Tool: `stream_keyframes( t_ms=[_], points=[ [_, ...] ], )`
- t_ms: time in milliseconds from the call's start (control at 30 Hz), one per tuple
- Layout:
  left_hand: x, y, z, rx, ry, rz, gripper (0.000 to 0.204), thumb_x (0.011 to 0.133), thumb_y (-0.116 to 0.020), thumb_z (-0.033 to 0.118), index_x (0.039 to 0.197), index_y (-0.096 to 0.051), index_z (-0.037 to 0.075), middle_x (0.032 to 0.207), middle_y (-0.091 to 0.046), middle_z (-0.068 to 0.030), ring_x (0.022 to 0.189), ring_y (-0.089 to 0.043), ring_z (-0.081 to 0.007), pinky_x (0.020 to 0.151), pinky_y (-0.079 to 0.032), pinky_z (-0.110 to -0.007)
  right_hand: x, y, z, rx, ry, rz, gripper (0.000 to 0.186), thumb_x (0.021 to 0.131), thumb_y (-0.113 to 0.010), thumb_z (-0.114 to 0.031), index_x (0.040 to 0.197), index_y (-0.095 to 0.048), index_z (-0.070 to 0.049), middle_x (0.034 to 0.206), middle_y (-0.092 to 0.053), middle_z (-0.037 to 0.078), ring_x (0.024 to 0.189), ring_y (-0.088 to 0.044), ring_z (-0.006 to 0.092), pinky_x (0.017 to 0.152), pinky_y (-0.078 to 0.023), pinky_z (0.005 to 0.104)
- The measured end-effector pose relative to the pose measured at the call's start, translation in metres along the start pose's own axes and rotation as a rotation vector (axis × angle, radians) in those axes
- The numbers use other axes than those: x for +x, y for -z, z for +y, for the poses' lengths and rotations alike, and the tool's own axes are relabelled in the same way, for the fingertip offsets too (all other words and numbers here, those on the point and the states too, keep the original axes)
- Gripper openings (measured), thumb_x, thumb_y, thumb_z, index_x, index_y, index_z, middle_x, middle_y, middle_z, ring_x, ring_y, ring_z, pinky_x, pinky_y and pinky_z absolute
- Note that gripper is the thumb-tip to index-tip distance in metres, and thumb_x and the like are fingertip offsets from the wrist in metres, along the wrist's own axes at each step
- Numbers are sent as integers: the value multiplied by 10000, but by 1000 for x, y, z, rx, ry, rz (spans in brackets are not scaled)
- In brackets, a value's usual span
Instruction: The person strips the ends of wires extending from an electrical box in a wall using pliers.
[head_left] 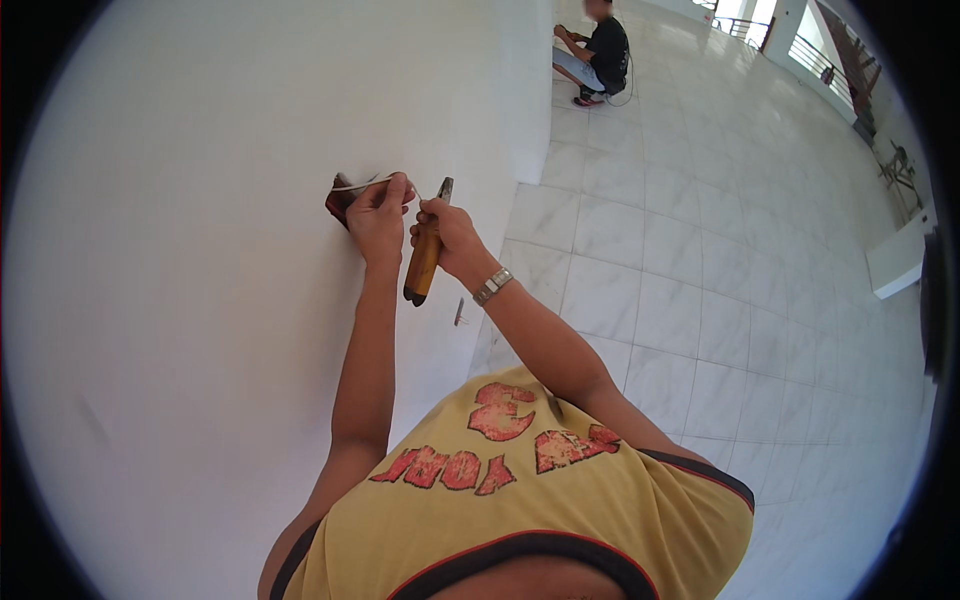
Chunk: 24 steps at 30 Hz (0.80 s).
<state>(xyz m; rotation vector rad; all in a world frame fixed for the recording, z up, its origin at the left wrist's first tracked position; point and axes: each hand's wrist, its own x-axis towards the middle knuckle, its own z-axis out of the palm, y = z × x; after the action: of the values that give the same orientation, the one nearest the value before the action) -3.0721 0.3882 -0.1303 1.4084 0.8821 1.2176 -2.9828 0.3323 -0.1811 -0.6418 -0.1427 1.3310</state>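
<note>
My left hand (378,222) is closed, its fingers pinching a white electrical wire (366,185) beside an opening in the wall. The wire comes out of a reddish-brown wall box (337,200), partly hidden by that hand. Wrapped in my right hand (452,232) is a pair of pliers (424,268) with yellow-orange handles and dark ends. Its metal jaws point up and away from me, past the thumb. A thin end of the wire reaches toward the right thumb and fingertips; whether they touch it is hard to tell.
The white wall (200,300) fills the left side. Lower on it, a small slot with thin wires (460,312) shows right of the pliers. Pale marble-look tiles (690,270) cover the floor. Another person (605,55) squats beyond the wall's corner. A white ledge (900,262) stands far right.
</note>
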Motion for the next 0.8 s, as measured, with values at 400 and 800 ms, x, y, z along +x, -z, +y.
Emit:
stream_keyframes(
  t_ms=[400,800],
  points=[
    [2,6,-4,16,28,-3,218,945,-719,218,943,-729,0,863,-738,-43,814,-722,-145,717,-553,-297,-1,3,-1,-145,83,8,187,905,-634,-178,868,-517,-37,797,-528,63,687,-566,204,622,-500,357],
    [-29,23,-31,-294,162,-105,306,1021,-612,254,1246,-583,48,1071,-706,-73,963,-684,-151,829,-523,-288,-14,25,-1,-1096,667,167,201,956,-636,-208,947,-622,-7,642,-519,-1,583,-450,91,543,-393,307]
  ],
)
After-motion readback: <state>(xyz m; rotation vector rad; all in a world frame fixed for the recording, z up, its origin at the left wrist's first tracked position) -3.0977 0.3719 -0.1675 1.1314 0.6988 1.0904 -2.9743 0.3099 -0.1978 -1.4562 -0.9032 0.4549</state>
